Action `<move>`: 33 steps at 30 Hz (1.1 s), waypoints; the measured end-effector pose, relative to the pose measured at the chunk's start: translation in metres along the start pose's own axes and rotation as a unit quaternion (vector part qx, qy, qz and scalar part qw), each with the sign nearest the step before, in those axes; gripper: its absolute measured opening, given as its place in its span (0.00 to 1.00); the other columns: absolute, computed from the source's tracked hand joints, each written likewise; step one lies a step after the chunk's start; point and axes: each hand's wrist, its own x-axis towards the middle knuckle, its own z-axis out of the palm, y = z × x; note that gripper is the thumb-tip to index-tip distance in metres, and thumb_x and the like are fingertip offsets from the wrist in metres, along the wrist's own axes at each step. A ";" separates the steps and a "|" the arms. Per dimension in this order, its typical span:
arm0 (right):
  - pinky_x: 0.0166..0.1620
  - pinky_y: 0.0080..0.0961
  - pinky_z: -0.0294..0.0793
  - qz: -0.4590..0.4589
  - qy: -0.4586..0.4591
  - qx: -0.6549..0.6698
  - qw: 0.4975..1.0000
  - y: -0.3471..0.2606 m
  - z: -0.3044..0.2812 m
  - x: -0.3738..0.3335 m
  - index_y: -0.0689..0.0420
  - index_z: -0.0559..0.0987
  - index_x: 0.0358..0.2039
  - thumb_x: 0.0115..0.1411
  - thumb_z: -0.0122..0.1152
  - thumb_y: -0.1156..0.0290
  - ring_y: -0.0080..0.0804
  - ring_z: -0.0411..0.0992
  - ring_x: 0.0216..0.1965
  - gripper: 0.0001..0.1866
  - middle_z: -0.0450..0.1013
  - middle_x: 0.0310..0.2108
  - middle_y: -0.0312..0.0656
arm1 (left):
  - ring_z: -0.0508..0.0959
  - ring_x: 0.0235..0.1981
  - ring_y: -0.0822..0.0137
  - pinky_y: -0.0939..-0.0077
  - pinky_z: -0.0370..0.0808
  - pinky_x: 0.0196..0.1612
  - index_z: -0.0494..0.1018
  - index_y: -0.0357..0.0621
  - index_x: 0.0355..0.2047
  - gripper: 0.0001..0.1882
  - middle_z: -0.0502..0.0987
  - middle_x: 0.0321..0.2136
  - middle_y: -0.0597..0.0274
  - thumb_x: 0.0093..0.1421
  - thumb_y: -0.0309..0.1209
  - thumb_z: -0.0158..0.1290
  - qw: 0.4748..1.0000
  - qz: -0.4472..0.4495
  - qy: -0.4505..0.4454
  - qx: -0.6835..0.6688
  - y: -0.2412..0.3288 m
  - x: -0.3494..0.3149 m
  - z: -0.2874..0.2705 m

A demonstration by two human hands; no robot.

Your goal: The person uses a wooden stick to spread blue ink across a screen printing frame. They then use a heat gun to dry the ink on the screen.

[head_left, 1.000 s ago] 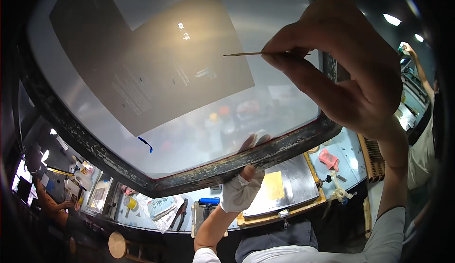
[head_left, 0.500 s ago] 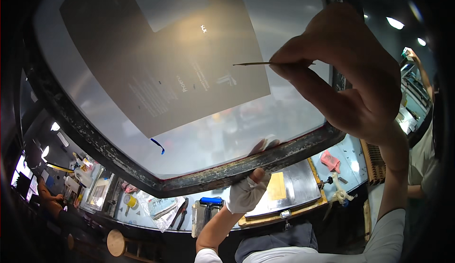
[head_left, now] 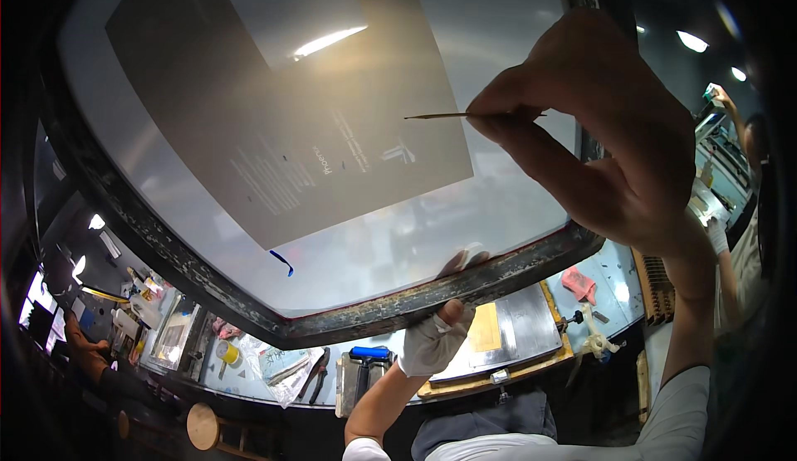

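You have the framed screen [head_left: 386, 241] raised and tilted in front of you, filling the upper middle of the view. Its dark, scuffed frame [head_left: 357, 321] runs around a pale mesh, and a grey printed area [head_left: 207, 121] takes up much of that mesh, with small light lettering and a light emblem near its lower right. A bright glare crosses the upper part, and a short blue streak [head_left: 282, 262] sits just below the grey area's lowest corner.

Your left hand [head_left: 433, 343], in a white glove that leaves the thumb tip bare, grips the frame's lower bar from below. Your right hand [head_left: 598, 121], bare, pinches a thin pointed stick [head_left: 436, 116] between thumb and fingers, the tip aimed left over the grey area; you cannot tell from this angle whether it touches the mesh.

Beneath the frame, on the bench, lies a metal plate [head_left: 531, 332] with a yellow rectangle [head_left: 487, 326] on it. Left of your gloved hand is a blue roller [head_left: 369, 353], then a plastic packet [head_left: 286, 370] and a yellow cup [head_left: 227, 353]. A pink cloth [head_left: 578, 284] lies to the plate's right. Farther out, a round-topped stool [head_left: 202, 426] stands at lower left, and other people's arms show at both edges
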 end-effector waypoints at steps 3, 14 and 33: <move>0.29 0.22 0.66 -0.013 -0.059 -0.030 0.998 0.000 -0.007 0.006 0.62 0.79 0.32 0.44 0.71 0.83 0.27 0.70 0.25 0.13 0.74 0.25 0.38 | 0.55 0.67 0.57 0.59 0.48 0.69 0.55 0.45 0.65 0.32 0.57 0.64 0.49 0.62 0.25 0.52 1.000 -0.003 -0.013 -0.003 -0.003 -0.002 -0.004; 0.28 0.19 0.67 0.043 -0.002 -0.033 0.999 0.004 0.007 0.008 0.60 0.79 0.32 0.47 0.69 0.83 0.22 0.70 0.25 0.10 0.72 0.24 0.36 | 0.62 0.64 0.59 0.59 0.52 0.69 0.61 0.45 0.61 0.29 0.65 0.60 0.51 0.60 0.28 0.56 0.999 -0.014 0.034 -0.010 -0.006 -0.007 0.000; 0.28 0.20 0.66 0.027 -0.041 -0.044 0.998 0.007 0.011 0.010 0.58 0.80 0.31 0.47 0.69 0.82 0.23 0.69 0.25 0.11 0.73 0.22 0.35 | 0.60 0.64 0.59 0.58 0.48 0.69 0.65 0.50 0.60 0.28 0.65 0.60 0.54 0.58 0.27 0.57 0.996 -0.053 0.066 0.004 -0.022 -0.023 -0.009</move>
